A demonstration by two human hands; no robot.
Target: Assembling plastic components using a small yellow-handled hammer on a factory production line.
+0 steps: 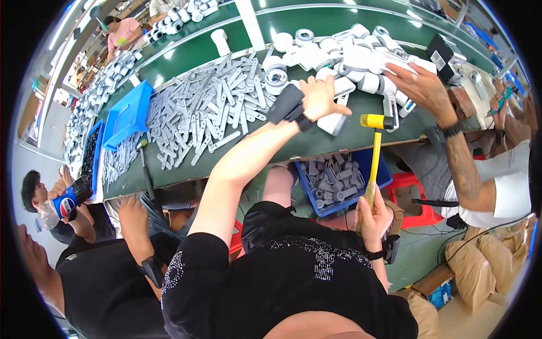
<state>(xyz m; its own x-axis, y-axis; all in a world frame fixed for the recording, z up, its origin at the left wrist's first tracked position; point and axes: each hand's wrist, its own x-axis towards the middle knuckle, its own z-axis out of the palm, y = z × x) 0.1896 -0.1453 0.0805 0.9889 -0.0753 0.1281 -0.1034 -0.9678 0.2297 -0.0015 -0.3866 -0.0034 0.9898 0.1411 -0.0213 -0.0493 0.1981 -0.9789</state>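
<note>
My left hand is stretched over the bench with its thumb and fingers apart. Beneath and beside it lies a white plastic housing near the bench edge; whether the fingertips touch it I cannot tell. Low in front of me, my right hand is closed round the yellow handle of a mallet. The mallet stands upright, its black and yellow head near the bench edge. A heap of white rounded housings lies beyond my left hand, and a pile of flat grey plastic arms spreads to its left.
A co-worker's hand reaches into the heap from the right. Another person sits close on my left, near a second mallet. A blue bin of grey parts stands under the bench. Blue trays lie at the bench's left.
</note>
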